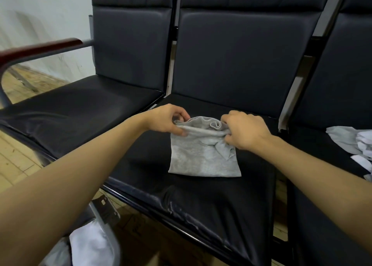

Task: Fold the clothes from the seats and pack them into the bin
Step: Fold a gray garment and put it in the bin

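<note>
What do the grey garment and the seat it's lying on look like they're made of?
The grey garment looks like soft cotton jersey: matte, heathered, creasing limply where both hands pinch its top edge. The seat looks like black leather or vinyl, which one I can't tell: smooth, with a dull sheen and wrinkles at its front edge.

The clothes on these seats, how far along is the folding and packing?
In hand: both the left hand and right hand grip the far edge of a part-folded grey garment on the middle seat. Left: a pile of pale clothes on the right seat, unfolded.
</note>
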`<act>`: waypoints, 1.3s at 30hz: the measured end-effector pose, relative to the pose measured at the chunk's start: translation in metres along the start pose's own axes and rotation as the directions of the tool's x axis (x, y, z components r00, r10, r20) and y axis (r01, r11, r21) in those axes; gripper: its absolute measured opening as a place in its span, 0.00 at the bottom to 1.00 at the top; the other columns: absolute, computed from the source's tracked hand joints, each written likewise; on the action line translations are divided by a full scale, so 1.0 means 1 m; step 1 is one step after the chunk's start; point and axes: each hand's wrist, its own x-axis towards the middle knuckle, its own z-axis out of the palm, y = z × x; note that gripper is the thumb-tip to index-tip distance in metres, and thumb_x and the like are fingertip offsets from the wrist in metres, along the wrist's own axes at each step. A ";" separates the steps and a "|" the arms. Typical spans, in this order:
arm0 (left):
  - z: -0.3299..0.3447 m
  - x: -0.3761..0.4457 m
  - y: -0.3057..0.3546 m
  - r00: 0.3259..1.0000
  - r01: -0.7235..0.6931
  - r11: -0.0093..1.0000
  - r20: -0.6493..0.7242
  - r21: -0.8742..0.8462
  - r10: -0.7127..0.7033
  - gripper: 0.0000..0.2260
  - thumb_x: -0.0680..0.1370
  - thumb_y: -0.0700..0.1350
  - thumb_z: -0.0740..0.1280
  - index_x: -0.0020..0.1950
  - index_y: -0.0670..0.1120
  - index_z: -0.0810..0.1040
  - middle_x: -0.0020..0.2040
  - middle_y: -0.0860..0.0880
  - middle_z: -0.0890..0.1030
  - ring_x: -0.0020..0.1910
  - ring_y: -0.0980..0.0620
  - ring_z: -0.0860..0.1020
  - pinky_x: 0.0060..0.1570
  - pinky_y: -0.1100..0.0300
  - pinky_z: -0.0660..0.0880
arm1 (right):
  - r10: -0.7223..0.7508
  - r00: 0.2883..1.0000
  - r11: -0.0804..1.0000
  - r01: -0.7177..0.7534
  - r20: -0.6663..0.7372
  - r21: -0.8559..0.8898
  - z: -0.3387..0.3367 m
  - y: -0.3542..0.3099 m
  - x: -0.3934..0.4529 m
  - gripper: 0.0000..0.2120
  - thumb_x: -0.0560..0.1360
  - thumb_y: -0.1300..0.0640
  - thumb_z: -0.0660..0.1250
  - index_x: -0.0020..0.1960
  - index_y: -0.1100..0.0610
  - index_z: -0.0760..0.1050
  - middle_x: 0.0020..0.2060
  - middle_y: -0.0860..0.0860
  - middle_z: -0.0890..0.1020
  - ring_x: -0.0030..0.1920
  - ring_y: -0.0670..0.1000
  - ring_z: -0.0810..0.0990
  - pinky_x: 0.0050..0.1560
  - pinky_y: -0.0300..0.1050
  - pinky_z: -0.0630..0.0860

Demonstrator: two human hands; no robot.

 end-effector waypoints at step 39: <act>0.061 -0.036 0.010 0.988 -0.117 0.843 -0.025 0.526 0.153 0.11 0.74 0.51 0.72 0.48 0.59 0.70 0.47 0.58 0.76 0.46 0.52 0.76 0.44 0.51 0.77 | -0.165 0.945 0.974 0.111 -0.283 -0.195 0.056 0.028 -0.007 0.13 0.71 0.55 0.75 0.53 0.50 0.77 0.48 0.49 0.77 0.47 0.53 0.79 0.35 0.46 0.66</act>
